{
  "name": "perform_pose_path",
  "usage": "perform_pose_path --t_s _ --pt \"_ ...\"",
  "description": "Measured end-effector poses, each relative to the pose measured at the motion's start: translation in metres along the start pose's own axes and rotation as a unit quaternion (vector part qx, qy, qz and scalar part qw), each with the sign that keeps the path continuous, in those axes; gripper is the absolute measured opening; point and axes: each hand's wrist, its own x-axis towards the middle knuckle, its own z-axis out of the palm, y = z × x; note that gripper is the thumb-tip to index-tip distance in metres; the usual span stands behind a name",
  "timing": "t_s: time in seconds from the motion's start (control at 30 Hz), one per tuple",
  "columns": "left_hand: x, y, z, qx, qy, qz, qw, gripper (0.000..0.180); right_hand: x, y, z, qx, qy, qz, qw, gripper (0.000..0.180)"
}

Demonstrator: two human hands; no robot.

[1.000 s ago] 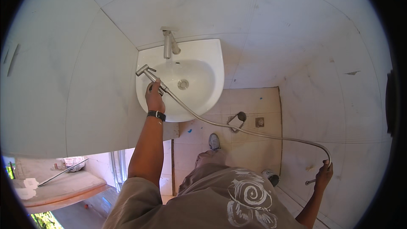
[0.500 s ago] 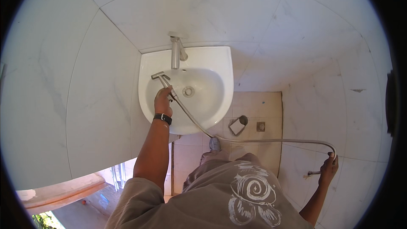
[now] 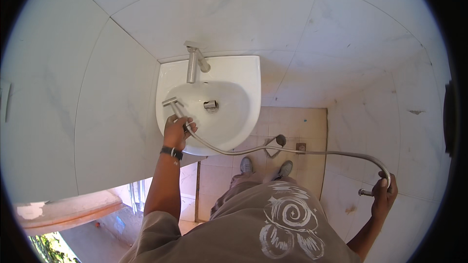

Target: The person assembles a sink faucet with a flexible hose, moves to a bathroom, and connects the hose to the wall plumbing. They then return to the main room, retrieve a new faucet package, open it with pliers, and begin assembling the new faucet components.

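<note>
My left hand (image 3: 176,131) is closed around the handle of a metal bidet sprayer (image 3: 174,104), over the left front part of the white sink (image 3: 251,75). From the sprayer a flexible metal hose (image 3: 273,149) sags slightly and runs across in front of me to the right. There my right hand (image 3: 385,195) grips the hose near its far end, where it bends back and a metal end fitting (image 3: 364,192) sticks out past the fingers. A short, shiny metal cylinder (image 3: 210,104) lies at the sink's drain, apart from both hands.
A metal faucet (image 3: 192,65) stands at the back of the sink. On the tiled floor are a dark round pipe opening (image 3: 281,140) beside a pale piece, and a square floor drain (image 3: 301,147). Marbled tile walls (image 3: 219,14) surround the sink. My shoes (image 3: 285,168) are below the hose.
My left hand and the sprayer have shifted left and nearer to me. The metal cylinder now shows at the drain. My right hand has moved slightly, with the fitting sticking out more plainly.
</note>
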Motion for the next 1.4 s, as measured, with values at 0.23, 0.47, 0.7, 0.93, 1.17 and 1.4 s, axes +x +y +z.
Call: perform_pose_path --t_s 0.23,0.47,0.7,0.93,1.17,1.4 --pt "-0.194 -0.024 0.043 -0.222 -0.310 0.058 0.923 0.012 0.061 -0.068 0.038 0.101 -0.487 -0.129 0.858 0.048" --pt "-0.288 -0.067 0.152 0.246 -0.311 0.127 0.909 0.042 0.060 -0.051 0.154 0.002 -0.582 -0.297 0.757 0.025" --pt "-0.279 -0.105 0.098 0.291 -0.108 0.019 0.950 0.024 0.099 0.056 0.216 -0.045 -0.613 -0.280 0.737 0.023" --pt "-0.233 -0.152 0.079 0.325 -0.086 -0.030 0.941 0.021 0.108 0.114 0.237 0.039 -0.687 0.025 0.725 0.030" --pt "-0.154 -0.228 0.082 0.341 -0.148 -0.044 0.927 0.023 0.113 0.130 0.287 0.210 -0.570 0.127 0.784 0.035" --pt "-0.069 -0.296 0.098 0.318 -0.115 0.002 0.941 0.026 0.104 0.177 0.385 0.232 -0.584 0.132 0.767 0.030"
